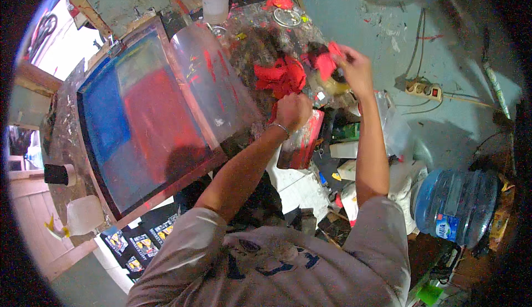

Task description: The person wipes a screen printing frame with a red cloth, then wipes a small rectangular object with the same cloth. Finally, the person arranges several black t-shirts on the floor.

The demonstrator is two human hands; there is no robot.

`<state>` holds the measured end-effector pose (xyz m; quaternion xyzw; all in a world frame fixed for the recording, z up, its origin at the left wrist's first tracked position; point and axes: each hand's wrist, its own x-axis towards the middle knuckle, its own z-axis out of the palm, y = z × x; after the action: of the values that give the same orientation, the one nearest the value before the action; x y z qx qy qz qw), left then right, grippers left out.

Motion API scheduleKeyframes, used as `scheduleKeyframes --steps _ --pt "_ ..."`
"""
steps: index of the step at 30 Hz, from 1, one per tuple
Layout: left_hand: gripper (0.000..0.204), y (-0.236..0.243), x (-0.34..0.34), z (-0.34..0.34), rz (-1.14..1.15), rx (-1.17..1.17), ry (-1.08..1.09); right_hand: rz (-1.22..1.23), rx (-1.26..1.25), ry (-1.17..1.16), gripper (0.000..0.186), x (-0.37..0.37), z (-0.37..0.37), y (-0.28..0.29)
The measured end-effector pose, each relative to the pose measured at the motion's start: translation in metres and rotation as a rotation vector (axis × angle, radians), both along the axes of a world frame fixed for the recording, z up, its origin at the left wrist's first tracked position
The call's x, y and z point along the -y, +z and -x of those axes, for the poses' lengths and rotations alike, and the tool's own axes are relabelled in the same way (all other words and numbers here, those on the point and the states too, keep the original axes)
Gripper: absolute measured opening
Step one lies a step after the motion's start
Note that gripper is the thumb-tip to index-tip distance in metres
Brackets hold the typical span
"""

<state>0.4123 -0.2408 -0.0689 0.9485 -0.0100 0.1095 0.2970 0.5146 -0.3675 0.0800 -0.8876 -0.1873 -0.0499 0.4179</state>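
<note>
The right hand (353,69) pinches red cloth (325,63) at two o'clock, best gripped firmly; curled left hand (295,111), contents unclear.

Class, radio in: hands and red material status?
Right hand pinching red scrap. Left hand curled, grip hidden. Crumpled red material just beyond it. Framed screen lies left.
</note>
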Motion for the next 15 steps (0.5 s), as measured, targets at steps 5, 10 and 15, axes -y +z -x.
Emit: scheduleKeyframes --steps 5,10,15 --pt "0.026 0.010 0.009 -0.003 0.017 -0.063 -0.033 -0.014 -0.126 0.107 0.031 -0.022 -0.135 -0.052" --pt "0.024 0.015 0.004 0.003 0.016 -0.076 -0.085 0.648 -0.085 0.150 0.042 -0.046 -0.142 -0.041" --pt "0.021 0.023 -0.004 0.007 0.101 -0.130 -0.034 0.591 0.121 0.548 0.061 -0.078 -0.048 -0.022"
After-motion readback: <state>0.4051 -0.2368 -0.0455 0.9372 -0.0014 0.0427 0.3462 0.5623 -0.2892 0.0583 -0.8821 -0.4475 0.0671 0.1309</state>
